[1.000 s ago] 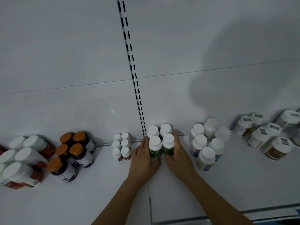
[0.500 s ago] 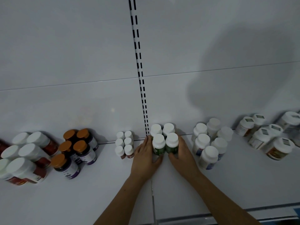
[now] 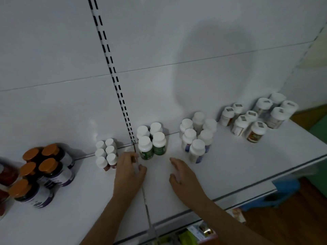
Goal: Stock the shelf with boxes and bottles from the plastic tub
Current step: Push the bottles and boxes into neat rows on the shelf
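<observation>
White metal shelf [image 3: 230,174] with white back panel, slotted upright strip [image 3: 113,73] running up frame centre. Bottom edge centre-right: tub contents barely visible below the shelf lip, too blurred to name. Lower centre: left hand [image 3: 128,171] and right hand [image 3: 184,175], both relaxed with fingers loosely spread, holding nothing, just in front of the green-label bottles [image 3: 152,142]. Those four white-capped bottles stand upright in a two-by-two block against the back panel. Left of them small white-cap bottles [image 3: 106,152], further left orange-cap bottles [image 3: 44,167]. Right: blue-label white bottles [image 3: 196,137], upper right stickered-lid jars [image 3: 253,117].
</observation>
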`<state>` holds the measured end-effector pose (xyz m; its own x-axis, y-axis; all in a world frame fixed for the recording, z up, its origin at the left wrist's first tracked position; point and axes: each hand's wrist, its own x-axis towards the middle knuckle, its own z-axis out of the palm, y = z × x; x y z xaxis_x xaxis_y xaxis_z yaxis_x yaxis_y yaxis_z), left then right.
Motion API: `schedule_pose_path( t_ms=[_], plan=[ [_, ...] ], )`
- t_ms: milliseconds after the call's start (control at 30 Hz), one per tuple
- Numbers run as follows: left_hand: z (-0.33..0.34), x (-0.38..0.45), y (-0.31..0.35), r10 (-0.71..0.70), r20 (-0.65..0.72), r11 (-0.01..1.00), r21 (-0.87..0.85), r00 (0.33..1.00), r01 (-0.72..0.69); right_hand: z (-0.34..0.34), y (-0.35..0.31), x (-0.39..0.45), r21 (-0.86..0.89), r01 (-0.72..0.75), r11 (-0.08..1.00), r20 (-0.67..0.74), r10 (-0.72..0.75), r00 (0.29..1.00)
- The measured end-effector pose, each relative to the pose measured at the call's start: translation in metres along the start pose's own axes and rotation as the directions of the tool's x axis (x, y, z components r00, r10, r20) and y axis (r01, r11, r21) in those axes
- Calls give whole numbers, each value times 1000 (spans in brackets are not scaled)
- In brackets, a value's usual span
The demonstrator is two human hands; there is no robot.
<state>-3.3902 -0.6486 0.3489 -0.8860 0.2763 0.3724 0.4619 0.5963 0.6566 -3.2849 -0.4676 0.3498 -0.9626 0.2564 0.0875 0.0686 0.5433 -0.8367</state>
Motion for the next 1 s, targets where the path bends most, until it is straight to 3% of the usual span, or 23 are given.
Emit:
schedule_pose_path(
  t_ms=[200,300,367,500,667,833,1000],
  plan=[
    [12,-20,44,322,173,946,-81,931,-313,-68,18,-38,-111,-55,992,-264,24,964],
    [38,-24,76,371,165,917,-222,914,-332,-95,31,-36,-164,-95,982,-398,22,917],
    [56,-24,96,329,134,924,-250,935,-290,-107,40,-29,-179,-132,975,-413,48,909],
    [87,-18,117,127,129,973,-210,983,-98,-127,52,-11,-180,-177,968,-368,101,924],
    [120,4,115,44,256,995,-102,966,-18,-149,60,30,-219,-178,959,-184,138,973],
    [137,27,103,33,287,999,-39,957,-23,-155,52,78,-23,-55,998,-12,55,998],
    [142,40,107,65,263,996,49,963,-80,-161,71,103,-75,91,993,74,-85,994]
  ],
)
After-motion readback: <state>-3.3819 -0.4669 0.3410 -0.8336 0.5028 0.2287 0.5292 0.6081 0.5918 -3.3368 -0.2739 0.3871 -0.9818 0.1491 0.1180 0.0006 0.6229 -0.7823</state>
